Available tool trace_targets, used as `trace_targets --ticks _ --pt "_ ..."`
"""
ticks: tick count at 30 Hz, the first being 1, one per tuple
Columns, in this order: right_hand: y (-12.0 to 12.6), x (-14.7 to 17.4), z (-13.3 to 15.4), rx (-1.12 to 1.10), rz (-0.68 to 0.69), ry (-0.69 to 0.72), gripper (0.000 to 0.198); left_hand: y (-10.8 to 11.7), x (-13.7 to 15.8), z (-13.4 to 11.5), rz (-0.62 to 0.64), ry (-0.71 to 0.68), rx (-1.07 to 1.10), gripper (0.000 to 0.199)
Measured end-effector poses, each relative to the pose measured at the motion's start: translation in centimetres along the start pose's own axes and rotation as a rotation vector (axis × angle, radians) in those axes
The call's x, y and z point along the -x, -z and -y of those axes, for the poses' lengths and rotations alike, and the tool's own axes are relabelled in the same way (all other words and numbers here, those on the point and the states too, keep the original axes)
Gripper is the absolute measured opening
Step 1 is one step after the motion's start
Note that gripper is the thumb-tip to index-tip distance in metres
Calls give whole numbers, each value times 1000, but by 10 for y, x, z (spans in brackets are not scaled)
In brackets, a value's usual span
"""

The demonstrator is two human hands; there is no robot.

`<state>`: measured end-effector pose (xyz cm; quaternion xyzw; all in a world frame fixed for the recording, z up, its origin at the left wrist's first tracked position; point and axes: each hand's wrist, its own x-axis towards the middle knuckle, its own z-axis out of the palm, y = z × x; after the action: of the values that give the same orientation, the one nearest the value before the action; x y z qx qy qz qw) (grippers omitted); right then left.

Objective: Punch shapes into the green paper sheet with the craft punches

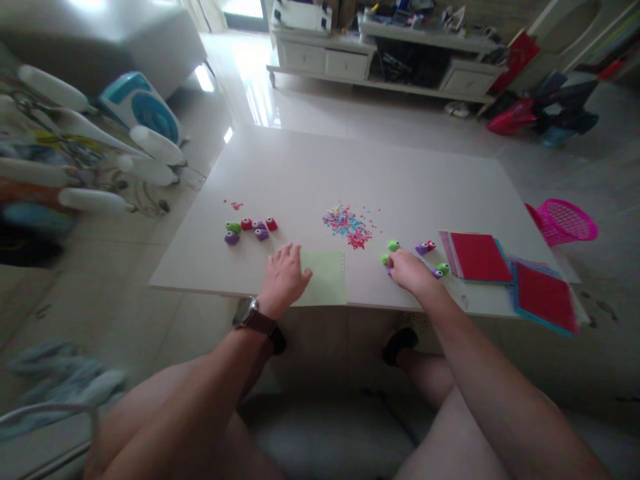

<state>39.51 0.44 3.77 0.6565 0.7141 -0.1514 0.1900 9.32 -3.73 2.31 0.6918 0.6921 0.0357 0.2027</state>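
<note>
My left hand (pixel 284 280), with a watch on its wrist, has its fingers spread at the left edge of a pale green paper sheet (pixel 323 277). Small marks run down the sheet's right edge. On the right, my right hand (pixel 407 270) has its fingers closed round a small green craft punch (pixel 385 259), mostly covered by them. Another green punch (pixel 394 245) lies just beyond. Purple and red punches (pixel 425 247) and a green and purple pair (pixel 441 270) are close by. A pile of coloured paper confetti (pixel 353 227) lies between my hands, farther back.
Several punches (pixel 250 229) sit on the left of the white table (pixel 360 167), with a few red bits (pixel 236 205) behind them. Two stacks of coloured paper, one nearer the middle (pixel 480 257) and one at the corner (pixel 545 297), lie at right. A pink basket (pixel 570 220) stands beyond the table.
</note>
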Motion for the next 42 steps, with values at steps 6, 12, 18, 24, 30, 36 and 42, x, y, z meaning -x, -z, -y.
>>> trace_targets --ticks 6,12,18,24,30,36,42 --pt "12 21 16 -52 -96 29 23 9 -31 63 -138 191 76 77" --pt "12 23 23 -152 -50 32 26 3 -37 84 -182 162 62 75" --pt "20 30 20 -208 -65 20 29 -1 -43 91 -185 167 -44 53" --pt "23 32 23 -233 -52 28 31 -3 -42 86 -143 189 -70 51" --pt "24 33 29 -227 -25 62 31 -7 -39 78 -80 186 -54 47" --pt "18 32 32 -212 -20 93 27 10 -21 50 -63 180 34 45" --pt "-3 21 42 -218 -34 55 18 5 -16 58 -65 122 -101 48"
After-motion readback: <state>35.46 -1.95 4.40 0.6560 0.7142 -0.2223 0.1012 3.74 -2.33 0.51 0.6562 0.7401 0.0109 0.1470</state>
